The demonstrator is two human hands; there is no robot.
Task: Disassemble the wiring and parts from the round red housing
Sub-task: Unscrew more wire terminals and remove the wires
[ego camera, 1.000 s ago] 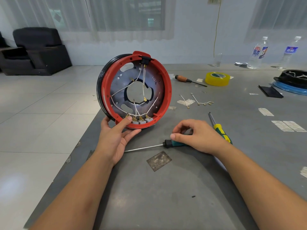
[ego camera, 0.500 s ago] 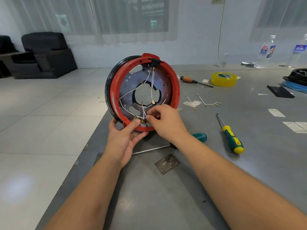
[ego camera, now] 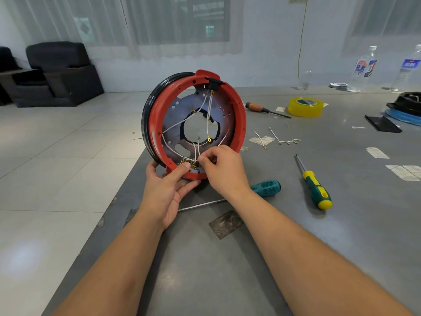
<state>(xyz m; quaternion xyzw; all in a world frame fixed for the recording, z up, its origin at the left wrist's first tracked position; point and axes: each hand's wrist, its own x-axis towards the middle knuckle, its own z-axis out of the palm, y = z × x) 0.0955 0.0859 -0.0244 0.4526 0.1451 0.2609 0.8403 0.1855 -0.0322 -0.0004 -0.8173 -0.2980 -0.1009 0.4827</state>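
- The round red housing [ego camera: 237, 115] is stood on edge near the left edge of the grey table [ego camera: 296, 247], its open side turned toward the camera.
- Its lower rim is gripped by the left hand [ego camera: 167, 190], thumb laid over the brass terminals [ego camera: 190, 164].
- A thin white wire [ego camera: 197, 149] just above those terminals is pinched between the fingertips of the right hand [ego camera: 224, 172].
- Two screwdrivers [ego camera: 315, 188] are seen lying beside the housing.

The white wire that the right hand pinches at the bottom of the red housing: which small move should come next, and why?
Probably pull that white wire straight off its brass terminal. The right hand already pinches it there, and the left hand steadies the red housing upright.
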